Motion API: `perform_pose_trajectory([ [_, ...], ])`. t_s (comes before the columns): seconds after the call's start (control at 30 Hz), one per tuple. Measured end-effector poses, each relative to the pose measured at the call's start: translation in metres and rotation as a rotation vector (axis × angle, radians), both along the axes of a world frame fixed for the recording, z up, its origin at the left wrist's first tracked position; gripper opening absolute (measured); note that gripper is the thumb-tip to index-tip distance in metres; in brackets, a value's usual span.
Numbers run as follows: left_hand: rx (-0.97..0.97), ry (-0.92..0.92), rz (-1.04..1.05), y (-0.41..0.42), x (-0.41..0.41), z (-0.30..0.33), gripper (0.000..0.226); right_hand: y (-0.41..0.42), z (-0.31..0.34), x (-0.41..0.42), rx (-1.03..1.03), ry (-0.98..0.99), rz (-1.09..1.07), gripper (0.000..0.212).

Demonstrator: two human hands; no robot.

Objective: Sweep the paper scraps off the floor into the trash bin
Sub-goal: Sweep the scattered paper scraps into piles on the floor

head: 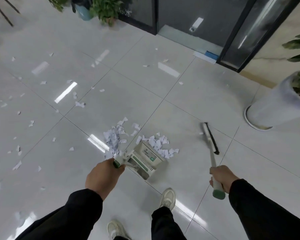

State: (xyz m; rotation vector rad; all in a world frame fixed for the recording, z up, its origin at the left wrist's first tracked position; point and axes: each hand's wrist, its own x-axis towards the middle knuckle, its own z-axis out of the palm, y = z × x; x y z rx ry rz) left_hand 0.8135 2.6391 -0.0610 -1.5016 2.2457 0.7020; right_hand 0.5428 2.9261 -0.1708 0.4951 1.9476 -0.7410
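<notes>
You're mid-collection, judging by the layout: a gathered heap of paper scraps lies at the mouth of the dustpan, with part of the pile just left of the pan and part at its far right lip. Your left hand is wrapped tight on the dustpan's green-tipped handle, pan resting on the floor near your feet. Your right hand is clamped round the broom handle, the broom head set on the floor well right of the pile, apart from it. Next move probably calls for drawing the broom head left across to the heap and pushing scraps into the pan while you hold the pan steady. Plenty of loose scraps are scattered far left and a few far centre, so lots left. No trash bin visible. Scraps are thin, torn, crumpled white paper, light and likely to skitter. The floor tiles are glossy pale grey with dark grout lines. Pan is cream plastic, ribbed, with a label. Broom head is a slim black bristle strip. A round pale planter stands at far right.
</notes>
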Motion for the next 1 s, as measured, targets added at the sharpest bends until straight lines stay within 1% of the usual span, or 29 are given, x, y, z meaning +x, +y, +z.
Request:
perform_pose_trajectory([
  [0.07,0.008,0.0,0.028,0.002,0.001,0.001,0.035,-0.025,0.002,0.028,-0.052,-0.064,0.023,0.022],
  [0.13,0.007,-0.004,0.046,0.001,-0.001,0.0,0.033,-0.047,0.009,0.058,-0.098,-0.107,0.008,0.017],
  [0.2,0.001,-0.002,0.073,-0.004,0.003,0.006,0.032,-0.073,0.019,0.086,-0.129,-0.139,0.049,0.014],
  [0.33,-0.008,-0.018,0.1,-0.008,0.019,0.011,0.033,-0.104,0.033,0.129,-0.193,-0.215,0.139,0.022],
  [0.43,-0.012,-0.031,0.113,-0.019,0.041,0.016,0.032,-0.124,0.043,0.146,-0.231,-0.233,0.184,0.021],
  [0.5,-0.011,-0.016,0.114,-0.03,0.069,0.023,0.032,-0.136,0.056,0.16,-0.229,-0.224,0.197,0.018],
  [0.53,-0.017,-0.007,0.111,-0.032,0.068,0.021,0.033,-0.133,0.058,0.152,-0.232,-0.225,0.195,0.015],
  [0.6,-0.012,0.008,0.108,-0.045,0.099,0.026,0.034,-0.137,0.072,0.173,-0.241,-0.207,0.131,0.01],
  [0.63,-0.014,0.018,0.1,-0.047,0.097,0.022,0.034,-0.132,0.074,0.169,-0.248,-0.2,0.108,0.009],
  [0.7,0.017,0.027,0.082,-0.062,0.127,0.025,0.033,-0.134,0.086,0.203,-0.251,-0.153,0.067,0.011],
  [0.73,0.024,0.032,0.069,-0.064,0.124,0.022,0.032,-0.128,0.087,0.205,-0.242,-0.136,0.055,0.013],
  [0.8,0.046,0.029,0.058,-0.078,0.15,0.025,0.033,-0.126,0.093,0.239,-0.207,-0.077,0.02,0.016],
  [0.83,0.039,0.025,0.048,-0.078,0.148,0.024,0.034,-0.118,0.092,0.24,-0.189,-0.054,0.011,0.016],
  [0.9,0.037,0.03,0.054,-0.091,0.173,0.026,0.036,-0.116,0.091,0.263,-0.149,0.001,-0.009,0.017],
  [0.93,0.032,0.035,0.047,-0.093,0.171,0.026,0.037,-0.11,0.089,0.261,-0.126,0.017,-0.028,0.018],
  [1.0,0.035,0.04,0.065,-0.106,0.192,0.026,0.036,-0.115,0.086,0.275,-0.091,0.035,-0.067,0.017],
])
